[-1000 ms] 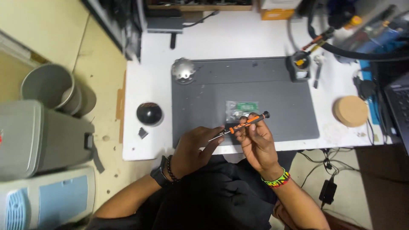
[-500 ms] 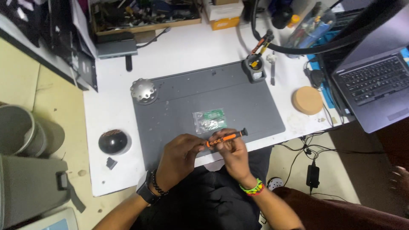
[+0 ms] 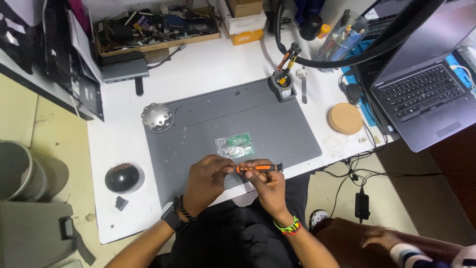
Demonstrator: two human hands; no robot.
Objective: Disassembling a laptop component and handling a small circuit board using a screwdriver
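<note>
My right hand point(image 3: 267, 186) grips a small screwdriver point(image 3: 258, 168) with an orange and black handle, held level over the near edge of the grey work mat point(image 3: 198, 124). My left hand point(image 3: 206, 179) pinches the tip end of the same screwdriver with its fingertips. Just beyond the hands a small green circuit board in a clear bag point(image 3: 235, 145) lies flat on the mat. Both hands hover a little above the mat.
A silver domed weight point(image 3: 157, 117) sits at the mat's far left corner, a black dome point(image 3: 123, 178) left of the mat. A tool stand point(image 3: 283, 87), cork disc point(image 3: 345, 118) and open laptop point(image 3: 421, 94) are at right. Another person's hand point(image 3: 382, 238) shows at bottom right.
The view has swung and the desk sits lower and more to the right. The screwdriver has levelled out from a tilt, and both hands stay on it near the mat's front edge.
</note>
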